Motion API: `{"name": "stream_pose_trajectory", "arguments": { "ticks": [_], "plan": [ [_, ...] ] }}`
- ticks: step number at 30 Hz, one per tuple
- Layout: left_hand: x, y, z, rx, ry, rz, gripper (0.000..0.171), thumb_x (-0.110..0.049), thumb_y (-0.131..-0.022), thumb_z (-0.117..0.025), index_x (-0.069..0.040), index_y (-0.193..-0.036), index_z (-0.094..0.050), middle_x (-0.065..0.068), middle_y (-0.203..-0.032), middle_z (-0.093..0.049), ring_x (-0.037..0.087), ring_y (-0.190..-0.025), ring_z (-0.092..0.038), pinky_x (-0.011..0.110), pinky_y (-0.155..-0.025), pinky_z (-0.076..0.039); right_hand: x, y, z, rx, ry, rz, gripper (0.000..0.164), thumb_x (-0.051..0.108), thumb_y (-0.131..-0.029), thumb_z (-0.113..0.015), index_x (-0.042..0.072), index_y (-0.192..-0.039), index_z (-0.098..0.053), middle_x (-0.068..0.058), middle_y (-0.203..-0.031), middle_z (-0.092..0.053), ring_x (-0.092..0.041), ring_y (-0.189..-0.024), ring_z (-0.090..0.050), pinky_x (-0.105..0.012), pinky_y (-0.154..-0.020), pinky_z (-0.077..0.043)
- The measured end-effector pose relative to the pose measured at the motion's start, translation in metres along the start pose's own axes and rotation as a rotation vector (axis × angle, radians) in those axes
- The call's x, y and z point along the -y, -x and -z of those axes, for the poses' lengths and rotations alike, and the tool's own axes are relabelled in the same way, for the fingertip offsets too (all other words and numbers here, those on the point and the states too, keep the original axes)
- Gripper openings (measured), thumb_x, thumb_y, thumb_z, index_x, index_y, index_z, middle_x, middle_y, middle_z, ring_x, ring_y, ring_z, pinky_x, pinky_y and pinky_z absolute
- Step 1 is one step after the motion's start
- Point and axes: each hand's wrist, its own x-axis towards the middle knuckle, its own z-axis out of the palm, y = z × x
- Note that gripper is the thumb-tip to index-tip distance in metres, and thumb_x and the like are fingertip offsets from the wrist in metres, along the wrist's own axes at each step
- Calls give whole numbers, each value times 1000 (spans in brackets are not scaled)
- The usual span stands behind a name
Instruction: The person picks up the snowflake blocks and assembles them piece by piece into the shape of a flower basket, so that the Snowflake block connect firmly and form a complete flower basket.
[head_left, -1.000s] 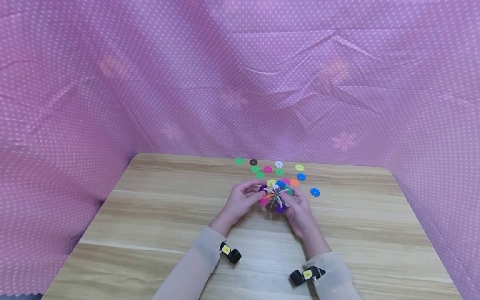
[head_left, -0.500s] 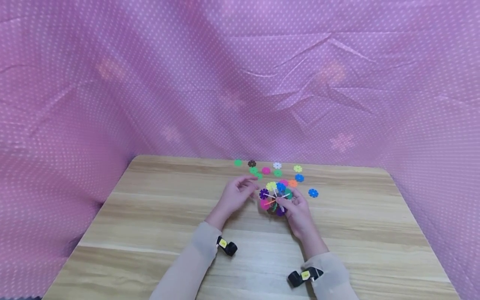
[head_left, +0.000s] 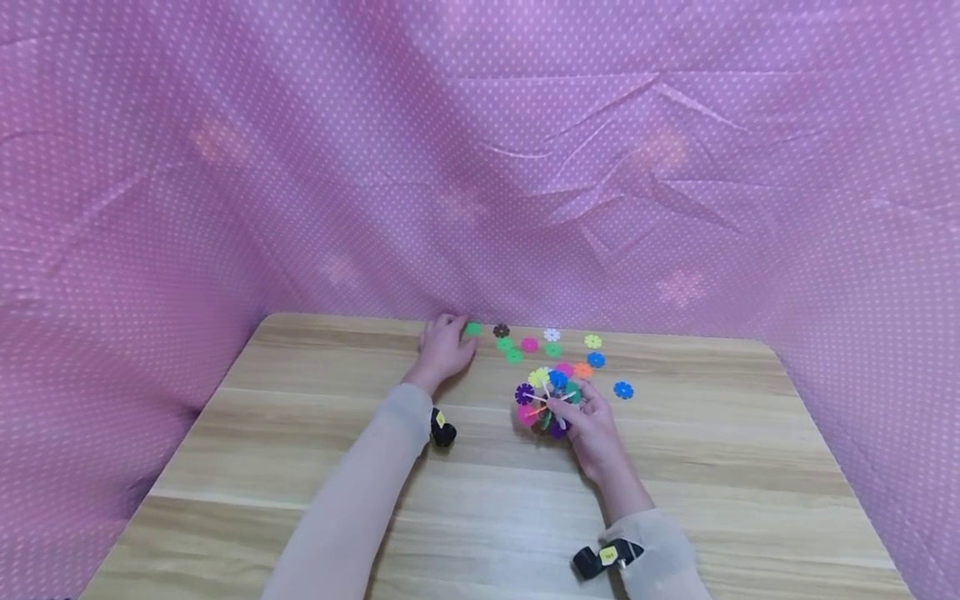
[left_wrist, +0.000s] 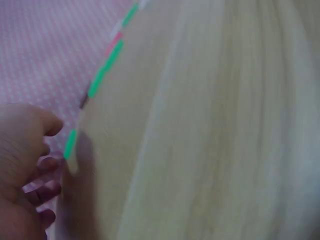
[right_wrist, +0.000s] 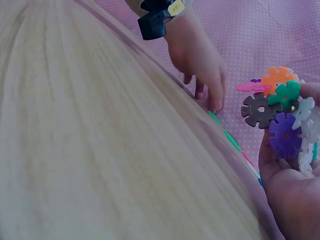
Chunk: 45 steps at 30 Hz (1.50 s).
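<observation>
My right hand (head_left: 597,437) holds a round cluster of interlocked snowflake discs (right_wrist: 279,145), with the thumb over its middle. Purple, brown, orange, green, pink and white discs make up the cluster in the right wrist view. At the far edge of the table, my left hand (head_left: 444,350) is beside a loose green snowflake disc (head_left: 472,329), its fingers loosely bent. In the left wrist view a small gap shows between the thumb and that green disc (left_wrist: 70,144). Nothing shows between the left fingers.
Several loose discs lie flat along the far part of the wooden table (head_left: 315,433). Among them are a brown disc (head_left: 501,331), a yellow disc (head_left: 592,342) and a blue disc (head_left: 623,390). A pink dotted cloth (head_left: 375,167) hangs behind.
My left hand has let go of the disc cluster and moved away to the far left, up to the green disc. The right hand keeps the cluster almost in place.
</observation>
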Motion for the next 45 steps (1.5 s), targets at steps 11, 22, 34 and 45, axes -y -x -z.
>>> {"name": "stream_pose_trajectory", "arguments": {
  "ticks": [11, 22, 34, 45],
  "plan": [
    [2, 9, -6, -4, -115, -56, 44, -34, -107, -71, -10, -143, -71, 14, -145, -63, 38, -138, -51, 56, -117, -39, -3, -1, 0, -6, 10, -11, 42, -5, -101, -67, 5, -139, -54, 0, -113, -79, -13, -104, -76, -30, -101, -61],
    [-16, 43, 1, 44, 26, -40, 22, -15, -94, -80, -3, -110, -72, 11, -103, -72, 30, -100, -67, 46, -100, -56, -1, -1, 2, -7, 17, -22, 41, -5, -101, -68, 4, -138, -54, -1, -114, -79, -14, -107, -76, -31, -103, -60],
    [-49, 89, 12, -46, 536, -11, 19, -13, -99, -82, -4, -115, -80, 4, -96, -78, 20, -82, -73, 31, -75, -64, -1, -1, -3, -36, 6, 8, 40, -8, -99, -69, 5, -134, -57, 0, -112, -79, -13, -102, -75, -29, -101, -60],
    [-80, 102, 10, 24, 787, -19, 15, -5, -101, -76, 3, -114, -78, 14, -93, -78, 45, -86, -78, 51, -77, -68, 1, -3, -4, -110, 30, -22, 53, -4, -97, -75, 2, -144, -53, -4, -121, -79, -18, -112, -77, -34, -104, -60]
  ]
}}
